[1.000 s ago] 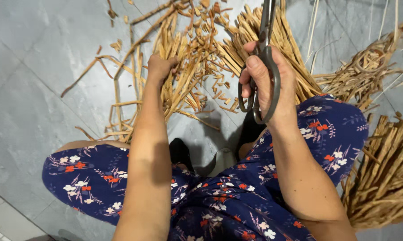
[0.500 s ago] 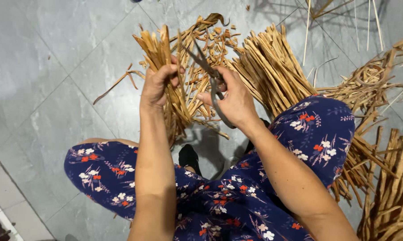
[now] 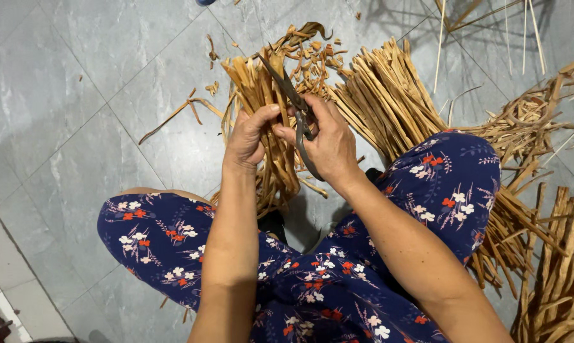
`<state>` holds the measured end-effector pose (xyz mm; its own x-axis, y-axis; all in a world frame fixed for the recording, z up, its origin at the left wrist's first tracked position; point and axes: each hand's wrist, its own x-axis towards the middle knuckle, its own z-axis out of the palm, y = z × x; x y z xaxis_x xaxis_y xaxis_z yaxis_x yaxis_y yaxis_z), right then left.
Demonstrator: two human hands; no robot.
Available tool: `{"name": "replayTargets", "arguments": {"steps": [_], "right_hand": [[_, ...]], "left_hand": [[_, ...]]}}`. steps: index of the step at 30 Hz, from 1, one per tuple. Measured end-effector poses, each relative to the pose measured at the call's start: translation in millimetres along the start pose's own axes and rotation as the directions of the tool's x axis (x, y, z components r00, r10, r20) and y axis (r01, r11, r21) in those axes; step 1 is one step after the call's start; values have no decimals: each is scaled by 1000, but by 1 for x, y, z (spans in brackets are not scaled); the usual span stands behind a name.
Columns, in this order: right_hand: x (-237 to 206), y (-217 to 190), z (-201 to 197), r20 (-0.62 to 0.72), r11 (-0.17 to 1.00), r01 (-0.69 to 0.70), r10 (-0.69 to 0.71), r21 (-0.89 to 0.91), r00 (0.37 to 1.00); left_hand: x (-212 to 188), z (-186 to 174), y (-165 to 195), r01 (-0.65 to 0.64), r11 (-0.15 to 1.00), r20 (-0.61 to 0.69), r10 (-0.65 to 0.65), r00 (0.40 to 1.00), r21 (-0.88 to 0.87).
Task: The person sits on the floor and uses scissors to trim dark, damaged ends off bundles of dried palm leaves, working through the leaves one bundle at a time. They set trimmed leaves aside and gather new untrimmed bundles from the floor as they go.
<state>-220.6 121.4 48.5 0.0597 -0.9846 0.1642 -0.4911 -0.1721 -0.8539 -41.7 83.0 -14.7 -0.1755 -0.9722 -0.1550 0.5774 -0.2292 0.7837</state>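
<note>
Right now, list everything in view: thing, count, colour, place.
bundle of dried strips: one, tan, upright in the left hand
scissors: one pair, dark metal, in the right hand, blades against the bundle
piles of strips: several, tan, on the floor ahead and to the right
cut scraps: many, tan, floor beyond the bundle
floor tiles: grey
trousers: dark blue, flowered
left hand: grips the bundle
right hand: holds the scissors

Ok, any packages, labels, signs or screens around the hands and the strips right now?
None in view.
Left hand: grips a bunch of tan dried strips, upright over the grey tiled floor.
Right hand: holds dark scissors at the bunch's top.
Strip pile: fanned on the floor beyond the right hand, tan.
</note>
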Motion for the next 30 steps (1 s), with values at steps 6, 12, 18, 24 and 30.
{"name": "replayTargets", "arguments": {"steps": [6, 12, 18, 24, 30], "right_hand": [[2, 5, 1, -19, 999, 37, -37, 5, 999], [10, 19, -2, 136, 983, -117, 97, 144, 986], [23, 29, -19, 309, 935, -240, 154, 262, 938], [23, 31, -22, 375, 936, -286, 196, 203, 906], [21, 27, -22, 346, 933, -304, 226, 192, 910]], "left_hand": [[-5, 12, 3, -38, 999, -26, 38, 999, 16], [0, -1, 7, -25, 1000, -81, 24, 996, -18], [-2, -14, 25, -15, 996, -137, 27, 990, 87], [-10, -17, 36, -1, 982, -148, 29, 989, 189], [-14, -13, 49, 36, 967, -177, 10, 984, 253]]}}
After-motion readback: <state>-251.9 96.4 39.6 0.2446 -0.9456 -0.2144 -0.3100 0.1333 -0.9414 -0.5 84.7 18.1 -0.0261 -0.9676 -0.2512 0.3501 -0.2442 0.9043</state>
